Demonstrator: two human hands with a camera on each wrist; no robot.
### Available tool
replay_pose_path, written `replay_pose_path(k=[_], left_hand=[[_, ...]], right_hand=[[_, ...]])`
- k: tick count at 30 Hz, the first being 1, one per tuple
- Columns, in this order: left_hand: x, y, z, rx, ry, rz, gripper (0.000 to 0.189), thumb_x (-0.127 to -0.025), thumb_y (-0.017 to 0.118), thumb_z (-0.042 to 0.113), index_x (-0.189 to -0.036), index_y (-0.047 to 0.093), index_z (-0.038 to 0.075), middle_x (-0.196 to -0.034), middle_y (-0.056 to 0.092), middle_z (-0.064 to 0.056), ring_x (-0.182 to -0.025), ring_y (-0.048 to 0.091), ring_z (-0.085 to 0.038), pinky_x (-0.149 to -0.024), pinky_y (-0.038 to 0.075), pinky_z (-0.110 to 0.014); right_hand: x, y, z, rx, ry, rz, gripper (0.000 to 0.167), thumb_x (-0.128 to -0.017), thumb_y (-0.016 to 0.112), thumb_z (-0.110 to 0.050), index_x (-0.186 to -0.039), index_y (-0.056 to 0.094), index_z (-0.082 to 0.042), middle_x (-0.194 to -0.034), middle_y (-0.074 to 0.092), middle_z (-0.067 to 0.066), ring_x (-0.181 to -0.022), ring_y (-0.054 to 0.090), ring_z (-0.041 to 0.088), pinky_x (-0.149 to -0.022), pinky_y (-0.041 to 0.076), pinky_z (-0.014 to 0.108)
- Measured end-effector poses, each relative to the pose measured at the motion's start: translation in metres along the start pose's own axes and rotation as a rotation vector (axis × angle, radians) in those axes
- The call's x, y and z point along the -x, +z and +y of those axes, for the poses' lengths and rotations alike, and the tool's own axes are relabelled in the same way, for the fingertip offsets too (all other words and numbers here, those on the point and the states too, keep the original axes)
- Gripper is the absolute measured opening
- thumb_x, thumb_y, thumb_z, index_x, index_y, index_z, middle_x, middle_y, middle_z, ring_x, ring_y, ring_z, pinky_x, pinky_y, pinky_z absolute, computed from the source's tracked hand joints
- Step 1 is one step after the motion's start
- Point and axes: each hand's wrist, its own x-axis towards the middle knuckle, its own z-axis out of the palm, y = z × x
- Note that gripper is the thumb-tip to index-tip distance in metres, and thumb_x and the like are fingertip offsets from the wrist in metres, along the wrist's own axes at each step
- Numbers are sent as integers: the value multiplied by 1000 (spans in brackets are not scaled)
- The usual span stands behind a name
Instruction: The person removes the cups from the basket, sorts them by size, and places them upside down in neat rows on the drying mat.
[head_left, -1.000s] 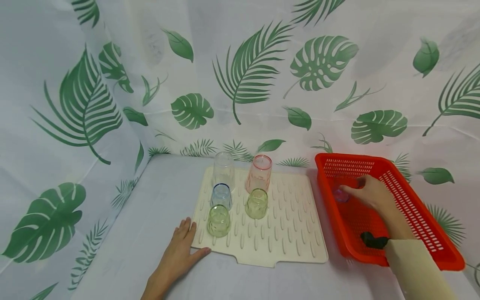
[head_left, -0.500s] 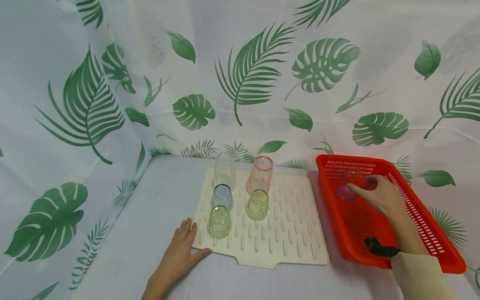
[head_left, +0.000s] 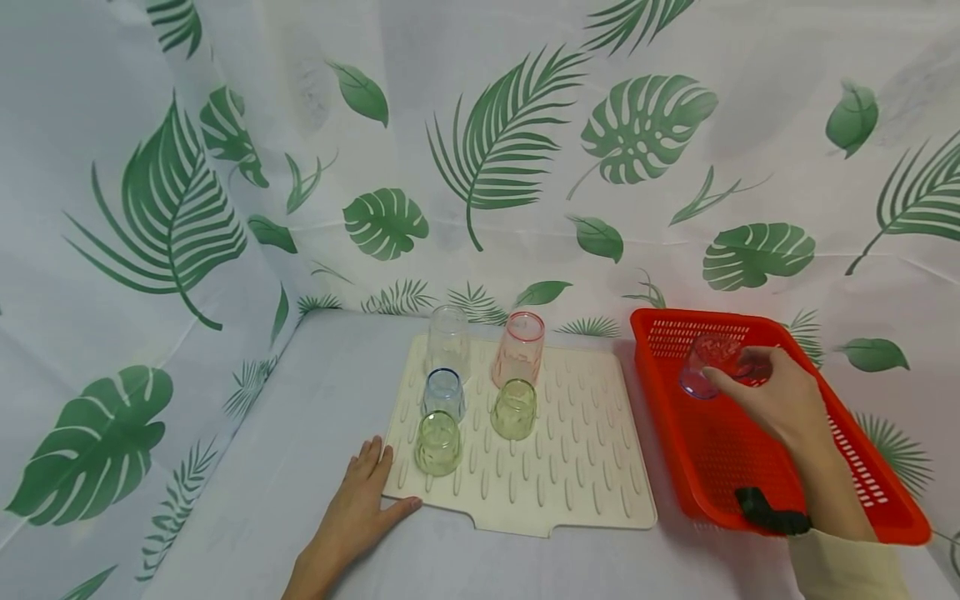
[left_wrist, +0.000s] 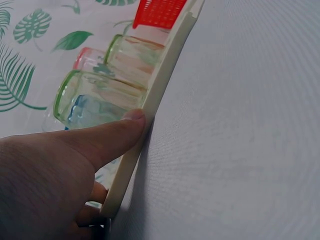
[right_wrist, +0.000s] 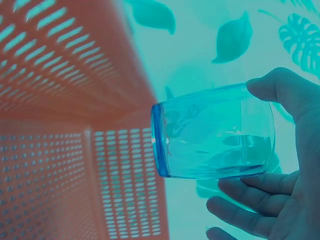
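My right hand [head_left: 776, 392] pinches a clear glass tumbler [head_left: 708, 367] with a blue rim, inside the red basket [head_left: 686, 483]. In the right wrist view, thumb and fingers hold the tumbler [right_wrist: 212, 135] near the end away from its blue rim, which faces the basket. My left hand [head_left: 356, 504] touches the near left corner of the cream draining mat [head_left: 577, 467]; its thumb lies along the mat's front edge [left_wrist: 162, 85]. On the mat stand a tall clear glass [head_left: 448, 342], a pink glass [head_left: 519, 354], a small blue-rimmed glass [head_left: 444, 393] and two green glasses, one near left [head_left: 438, 446].
The other green glass [head_left: 514, 410] stands mid-mat, before the pink one. The basket's slotted wall [right_wrist: 127, 185] rises close to the held tumbler. A leaf-print curtain [head_left: 517, 225] hangs behind the white table [head_left: 300, 417].
My right hand has drawn back slightly to the right and toward me in the basket, with the tumbler now plainly in its grasp. My left hand has stayed put.
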Motion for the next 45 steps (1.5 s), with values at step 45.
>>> replay_pose_path(k=[45], left_hand=[[-2,4,-3,7,-12,18,92,-85,74,53,-147,43,-7,-161,28,-27,-153,20,-42,-125,20,-57]], right_hand=[[69,54,-91,-251,-236,0,74,-83,82,-26,-141,43,-1,-128,59,25,-110,63,45,-87,59,56]])
